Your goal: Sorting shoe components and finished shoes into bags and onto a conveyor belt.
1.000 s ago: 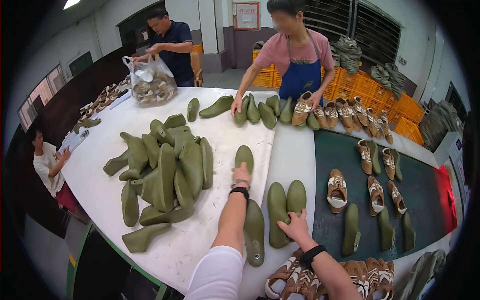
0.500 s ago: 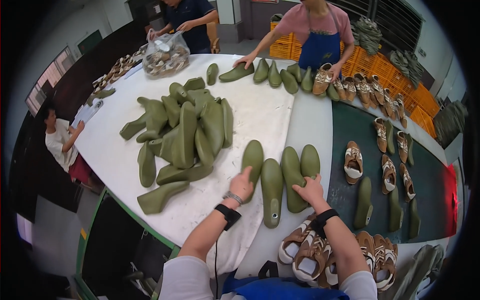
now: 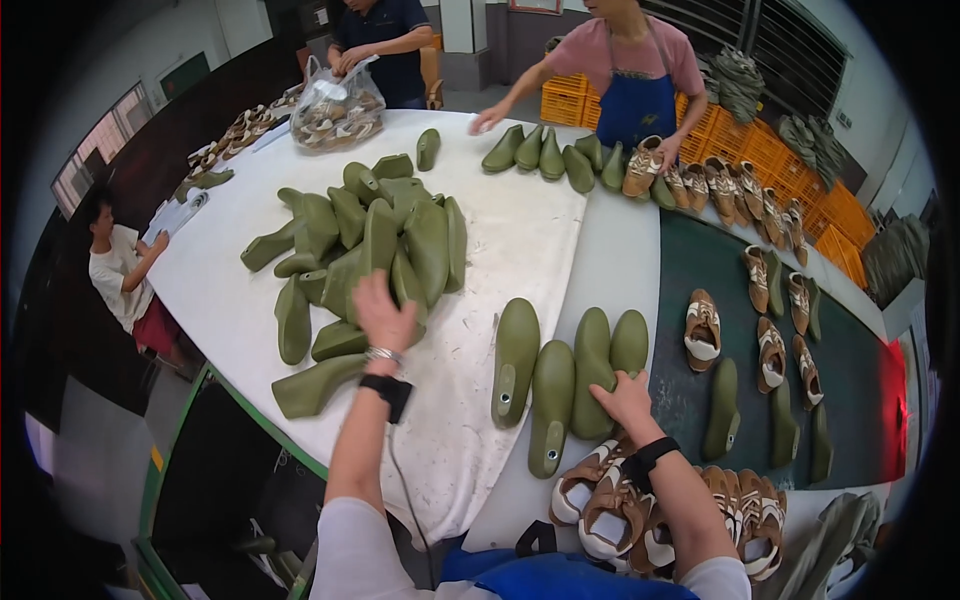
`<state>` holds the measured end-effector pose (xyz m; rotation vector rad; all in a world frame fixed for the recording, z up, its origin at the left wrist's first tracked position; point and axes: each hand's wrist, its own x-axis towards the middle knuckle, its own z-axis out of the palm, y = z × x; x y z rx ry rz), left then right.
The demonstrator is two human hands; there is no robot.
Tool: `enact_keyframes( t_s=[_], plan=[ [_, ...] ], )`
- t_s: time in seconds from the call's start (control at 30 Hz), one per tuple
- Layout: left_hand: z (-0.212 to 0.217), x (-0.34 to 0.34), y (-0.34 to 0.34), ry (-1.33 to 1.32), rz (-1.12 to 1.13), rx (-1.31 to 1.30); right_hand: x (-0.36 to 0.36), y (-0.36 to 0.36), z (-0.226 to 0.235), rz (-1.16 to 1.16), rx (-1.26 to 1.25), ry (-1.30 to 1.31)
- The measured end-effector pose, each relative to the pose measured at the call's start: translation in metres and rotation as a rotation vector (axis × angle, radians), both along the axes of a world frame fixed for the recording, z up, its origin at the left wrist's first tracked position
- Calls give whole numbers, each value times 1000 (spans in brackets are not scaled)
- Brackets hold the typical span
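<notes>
My left hand (image 3: pixel 385 318) reaches over a heap of olive-green shoe lasts (image 3: pixel 427 250) on the white-covered table, its fingers stretched out against a tall last in the middle. Nothing is visibly gripped there. A row of several lasts stands closer to me, sole side away, including one at the left end (image 3: pixel 517 350) and one lower beside it (image 3: pixel 553 405). My right hand (image 3: pixel 625 402) is closed on the right-end last (image 3: pixel 629 340), with its thumb against the neighbouring last (image 3: pixel 593 350). Below that hand lie brown-and-white sneakers (image 3: pixel 615 515).
A dark green belt (image 3: pixel 680 430) at right carries sneakers and lasts. Across the table, a person in a blue apron (image 3: pixel 637 105) holds a sneaker beside a row of lasts. Another person handles a clear bag of shoes (image 3: pixel 337 115). A person at left has papers (image 3: pixel 180 212).
My left hand has left the row's left-end last and moved leftward to the heap. My right hand stays at the right-end lasts. The aproned person's hand has come off a last.
</notes>
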<state>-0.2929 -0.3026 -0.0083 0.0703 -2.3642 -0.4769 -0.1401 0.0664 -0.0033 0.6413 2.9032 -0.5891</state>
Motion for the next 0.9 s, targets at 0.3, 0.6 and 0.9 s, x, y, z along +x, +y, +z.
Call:
enact_keyframes(
  t_s=[0.3, 0.6, 0.9],
  plan=[
    [-7, -20, -80, -588, 29, 601, -9, -9, 1, 5, -27, -54],
    [21, 178, 20, -379, -297, -281, -11, -6, 0, -10, -22, -88],
    [-63, 148, 39, -455, -486, 216, -11, -6, 0, -24, -37, -67]
  ],
)
